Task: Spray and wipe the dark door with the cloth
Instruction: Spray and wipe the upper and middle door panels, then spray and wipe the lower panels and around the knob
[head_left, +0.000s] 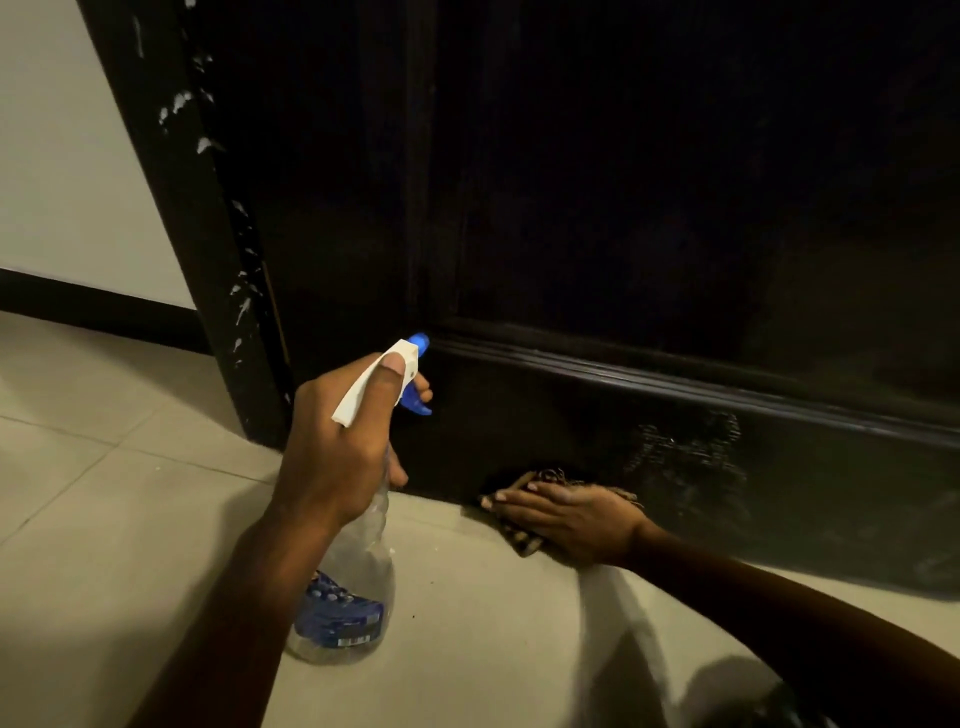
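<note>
The dark door (649, 218) fills the upper right, its bottom rail reaching the floor. My left hand (337, 447) grips a clear spray bottle (353, 587) with a white head and blue nozzle, a finger on the blue trigger, nozzle close to the door's lower left. My right hand (566, 519) lies flat with straight fingers on a dark patterned cloth (524, 540), pressing it against the door's bottom edge at floor level. A patch of wet spray marks (685, 452) shows on the rail just right of that hand.
The black door frame (208, 234) with white paint flecks stands left of the door. Beige floor tiles (114, 493) spread below, with a cream wall (67, 171) and dark skirting at the far left.
</note>
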